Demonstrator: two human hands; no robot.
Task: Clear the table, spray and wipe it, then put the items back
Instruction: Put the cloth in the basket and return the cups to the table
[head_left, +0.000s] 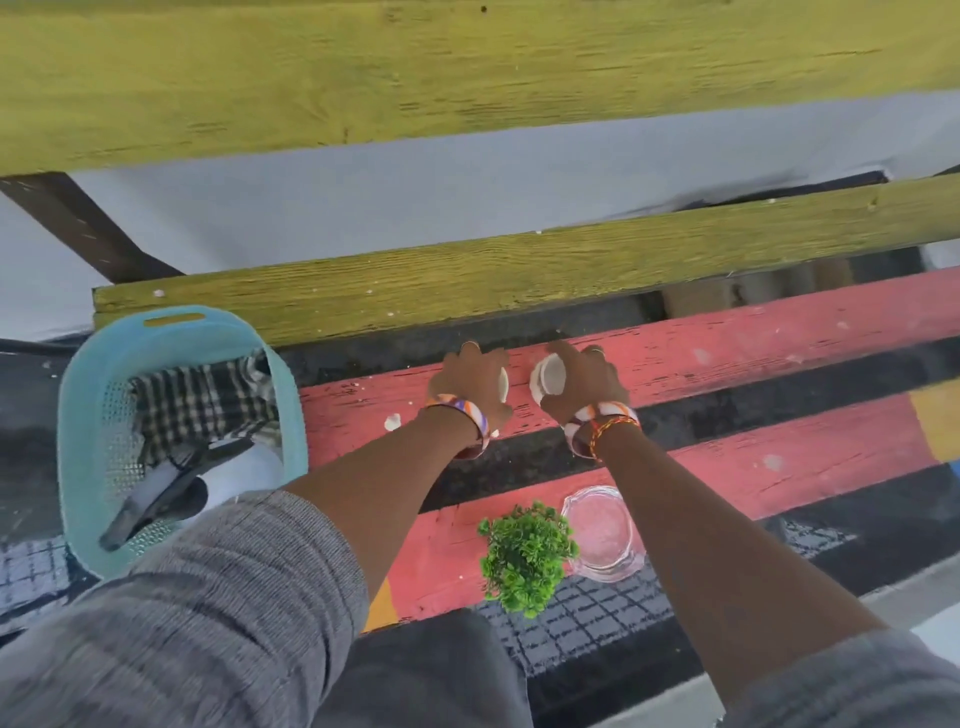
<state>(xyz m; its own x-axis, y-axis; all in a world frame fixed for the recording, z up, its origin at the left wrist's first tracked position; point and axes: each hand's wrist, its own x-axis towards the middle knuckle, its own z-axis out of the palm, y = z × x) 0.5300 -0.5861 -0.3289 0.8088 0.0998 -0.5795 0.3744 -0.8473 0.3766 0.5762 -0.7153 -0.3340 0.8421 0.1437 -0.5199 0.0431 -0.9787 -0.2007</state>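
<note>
No readable txt, labels, brands or nos. on anything in view.

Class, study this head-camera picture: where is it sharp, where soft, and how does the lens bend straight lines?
Head view: daylight is even, with no hard shadows. The plant is crisp. The left hand and right hand, each round a white cup, look slightly soft. The yellow planks bow, a wide-angle effect. The glass dish shows faint glare.

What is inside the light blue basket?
In the basket lie a checked cloth and a spray bottle with a dark trigger. Anything beneath them is covered.
</note>
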